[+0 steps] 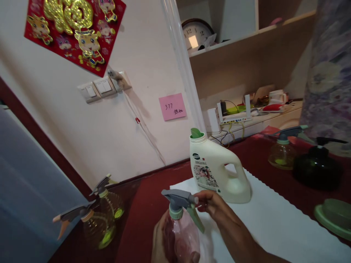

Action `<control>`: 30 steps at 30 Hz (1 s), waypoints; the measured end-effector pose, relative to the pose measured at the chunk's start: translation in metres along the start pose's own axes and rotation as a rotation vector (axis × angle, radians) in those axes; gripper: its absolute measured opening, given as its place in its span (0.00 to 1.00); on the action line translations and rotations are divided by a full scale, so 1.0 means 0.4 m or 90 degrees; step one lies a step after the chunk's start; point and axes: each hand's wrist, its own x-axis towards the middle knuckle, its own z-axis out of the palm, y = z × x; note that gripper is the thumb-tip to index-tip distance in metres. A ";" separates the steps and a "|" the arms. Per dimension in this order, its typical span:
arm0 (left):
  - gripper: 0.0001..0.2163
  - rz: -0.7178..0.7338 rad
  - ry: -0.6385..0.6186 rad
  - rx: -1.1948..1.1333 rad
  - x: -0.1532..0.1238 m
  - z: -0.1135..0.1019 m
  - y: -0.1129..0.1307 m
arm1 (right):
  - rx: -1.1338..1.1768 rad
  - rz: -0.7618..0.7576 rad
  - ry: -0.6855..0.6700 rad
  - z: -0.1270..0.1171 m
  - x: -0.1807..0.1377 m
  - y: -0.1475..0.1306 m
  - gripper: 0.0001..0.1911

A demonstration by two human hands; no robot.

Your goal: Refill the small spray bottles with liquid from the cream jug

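A pink, see-through spray bottle with a grey spray head, green collar and pale green trigger stands upright in front of me. My left hand wraps round its body from the left. At the front tip of the spray head, the fingers of my right hand are pinched on the nozzle. Just behind that hand is a cream detergent jug with its neck uncapped and something green showing in the opening. A white sheet lies under the jug.
Two clear spray bottles stand at left. On the right are another spray bottle, a dark pump bottle and a green lidded item. A wall with a pink note and a shelf unit bound the red table.
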 end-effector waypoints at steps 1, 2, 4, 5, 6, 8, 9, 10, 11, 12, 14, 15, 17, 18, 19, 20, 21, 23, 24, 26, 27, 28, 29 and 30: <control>0.42 -0.010 0.010 0.022 0.002 -0.003 0.007 | -0.002 -0.020 0.007 -0.004 0.000 -0.001 0.21; 0.42 -0.017 0.023 0.054 0.003 -0.006 0.013 | -0.005 -0.040 0.005 -0.008 0.001 -0.006 0.22; 0.41 -0.016 0.045 0.131 0.003 -0.012 0.020 | -0.021 -0.069 -0.013 -0.011 0.001 -0.023 0.27; 0.40 -0.004 0.051 0.168 0.003 -0.014 0.021 | -0.033 -0.073 -0.019 -0.011 0.002 -0.035 0.29; 0.39 0.015 0.055 0.203 0.002 -0.015 0.021 | -0.050 -0.070 -0.021 -0.010 0.002 -0.047 0.31; 0.37 0.059 0.056 0.254 -0.001 -0.016 0.018 | -0.086 -0.053 -0.009 -0.007 0.004 -0.072 0.30; 0.37 0.075 0.054 0.267 -0.002 -0.015 0.015 | -0.102 -0.044 -0.004 -0.005 0.006 -0.082 0.27; 0.37 0.087 0.051 0.274 -0.003 -0.015 0.013 | -0.113 -0.035 0.000 -0.005 0.008 -0.090 0.22; 0.37 0.093 0.047 0.275 -0.004 -0.014 0.010 | -0.118 -0.028 0.002 -0.005 0.010 -0.096 0.18; 0.38 0.096 0.043 0.274 -0.004 -0.014 0.007 | -0.115 -0.025 0.004 -0.006 0.013 -0.101 0.16; 0.38 0.099 0.037 0.271 -0.005 -0.013 0.003 | -0.093 -0.025 0.001 -0.009 0.016 -0.106 0.14; 0.38 0.100 0.035 0.268 -0.005 -0.014 0.002 | -0.072 -0.026 -0.003 -0.011 0.017 -0.108 0.14; 0.38 0.101 0.032 0.256 -0.006 -0.015 0.001 | -0.032 -0.027 -0.021 -0.014 0.018 -0.113 0.14; 0.38 0.100 0.029 0.248 -0.006 -0.016 0.001 | -0.017 -0.027 -0.029 -0.014 0.017 -0.115 0.14; 0.37 0.097 0.025 0.241 -0.006 -0.016 0.001 | -0.006 -0.028 -0.034 -0.015 0.016 -0.117 0.13; 0.36 0.089 0.021 0.236 -0.006 -0.017 0.002 | -0.002 -0.029 -0.036 -0.015 0.016 -0.119 0.13; 0.36 0.079 0.018 0.235 -0.006 -0.018 0.003 | -0.006 -0.032 -0.035 -0.015 0.016 -0.121 0.12; 0.36 0.067 0.010 0.230 -0.006 -0.018 0.008 | -0.022 -0.040 -0.026 -0.016 0.017 -0.125 0.12; 0.37 0.070 0.008 0.224 -0.007 -0.017 0.010 | -0.028 -0.043 -0.026 -0.017 0.019 -0.126 0.11; 0.37 0.086 0.004 0.208 -0.007 -0.014 0.018 | -0.030 -0.050 -0.036 -0.020 0.022 -0.130 0.11; 0.37 0.092 -0.002 0.197 -0.007 -0.011 0.022 | -0.026 -0.054 -0.045 -0.023 0.023 -0.133 0.11; 0.37 0.088 -0.006 0.186 -0.008 -0.009 0.027 | -0.021 -0.058 -0.058 -0.026 0.024 -0.135 0.10; 0.36 0.071 -0.011 0.173 -0.008 -0.007 0.033 | -0.017 -0.059 -0.073 -0.029 0.024 -0.139 0.10; 0.35 0.046 -0.019 0.159 -0.007 -0.004 0.038 | -0.012 -0.060 -0.089 -0.032 0.024 -0.142 0.09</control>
